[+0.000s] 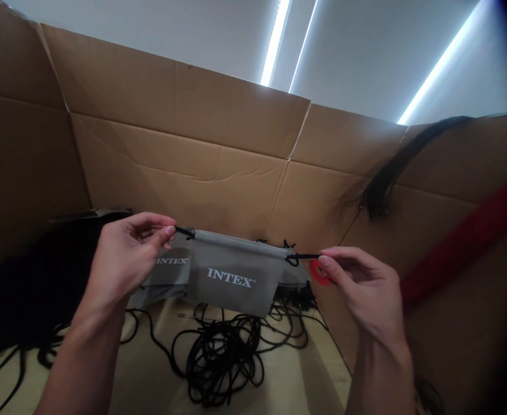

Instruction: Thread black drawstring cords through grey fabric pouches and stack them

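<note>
A grey INTEX drawstring pouch [231, 278] hangs stretched flat between my hands, with a black cord [303, 256] at each top corner. My left hand [127, 253] pinches the cord end at the pouch's left corner. My right hand [361, 288] pinches the cord at the right corner, and a red ring [318, 272] sits against its fingertips. Whether the ring is held cannot be told. Behind the held pouch, partly hidden, lies a second grey INTEX pouch [169, 276].
A tangle of black cord [222, 357] lies on the pale floor below my hands. Cardboard walls [175, 155] rise ahead and to both sides. A dark heap [32, 282] fills the left corner, a black fringed bundle [378, 193] hangs at right, and a red strap [465, 242] crosses the right wall.
</note>
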Motion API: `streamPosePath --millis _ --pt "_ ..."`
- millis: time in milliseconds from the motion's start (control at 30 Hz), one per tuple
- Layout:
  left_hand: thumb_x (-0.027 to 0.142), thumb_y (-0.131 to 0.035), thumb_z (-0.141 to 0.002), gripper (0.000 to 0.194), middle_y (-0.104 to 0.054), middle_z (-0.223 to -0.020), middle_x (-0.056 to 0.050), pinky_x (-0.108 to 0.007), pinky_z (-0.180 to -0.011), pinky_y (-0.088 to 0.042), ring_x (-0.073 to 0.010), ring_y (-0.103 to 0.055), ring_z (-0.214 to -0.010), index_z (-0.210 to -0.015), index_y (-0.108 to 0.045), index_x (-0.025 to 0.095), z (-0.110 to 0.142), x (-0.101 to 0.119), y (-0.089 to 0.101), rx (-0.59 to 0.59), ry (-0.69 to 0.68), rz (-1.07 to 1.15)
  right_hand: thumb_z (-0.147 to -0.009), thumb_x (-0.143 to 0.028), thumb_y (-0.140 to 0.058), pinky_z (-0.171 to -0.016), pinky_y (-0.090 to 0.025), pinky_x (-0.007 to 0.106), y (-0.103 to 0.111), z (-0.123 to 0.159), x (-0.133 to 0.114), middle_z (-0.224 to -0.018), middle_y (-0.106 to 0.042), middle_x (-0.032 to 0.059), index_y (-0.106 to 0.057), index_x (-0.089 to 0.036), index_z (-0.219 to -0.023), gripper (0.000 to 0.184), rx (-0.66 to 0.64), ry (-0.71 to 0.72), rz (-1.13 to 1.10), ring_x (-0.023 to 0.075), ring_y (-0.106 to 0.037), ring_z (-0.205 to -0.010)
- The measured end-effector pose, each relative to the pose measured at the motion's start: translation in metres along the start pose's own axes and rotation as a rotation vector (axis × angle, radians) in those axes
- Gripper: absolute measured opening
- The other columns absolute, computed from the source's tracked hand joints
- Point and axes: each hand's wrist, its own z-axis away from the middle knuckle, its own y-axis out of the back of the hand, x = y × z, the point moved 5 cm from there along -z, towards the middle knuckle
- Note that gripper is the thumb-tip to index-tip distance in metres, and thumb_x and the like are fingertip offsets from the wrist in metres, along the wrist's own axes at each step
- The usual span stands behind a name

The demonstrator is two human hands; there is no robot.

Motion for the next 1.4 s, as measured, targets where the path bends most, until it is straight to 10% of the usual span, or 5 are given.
streamPosePath --millis 500,867,1400 --pt "0.016 -0.080 -0.075 0.014 -0.075 -0.078 -0.004 -0.022 -0.056 -0.045 -0.0162 -0.065 -0.069 -0.088 -0.079 0.018 -0.002 -0.003 0.004 0.059 -0.063 -0.004 -0.083 -0.030 -0.083 -0.056 -0.057 0.023 -0.003 0.000 -0.001 -0.081 -0.079 0.0035 -0.080 -0.023 -0.086 0.008 -0.048 -0.006 -0.009 0.0148 -0.069 -0.063" --pt "0.017 -0.077 -0.077 0.012 -0.074 -0.083 -0.005 -0.025 -0.060 -0.043 -0.0181 -0.065 -0.075 -0.090 -0.077 0.017 -0.004 -0.006 0.019 0.279 -0.091 -0.116 -0.084 -0.035 -0.087 -0.063 -0.060 0.025 0.038 -0.001 0.035 -0.090 -0.079 0.0027 -0.082 -0.026 -0.092 0.013 0.120 -0.039 0.044 0.0155 -0.071 -0.073" --pt "0.012 -0.069 -0.077 0.017 -0.076 -0.079 -0.005 -0.027 -0.067 -0.047 -0.0204 -0.069 -0.074 -0.090 -0.078 0.016 -0.016 -0.025 0.003 0.122 -0.081 -0.373 -0.083 -0.035 -0.087 -0.058 -0.056 0.023 0.034 -0.001 0.025 -0.082 -0.078 0.0013 -0.082 -0.026 -0.093 0.014 0.056 -0.089 0.039 0.0141 -0.068 -0.066"
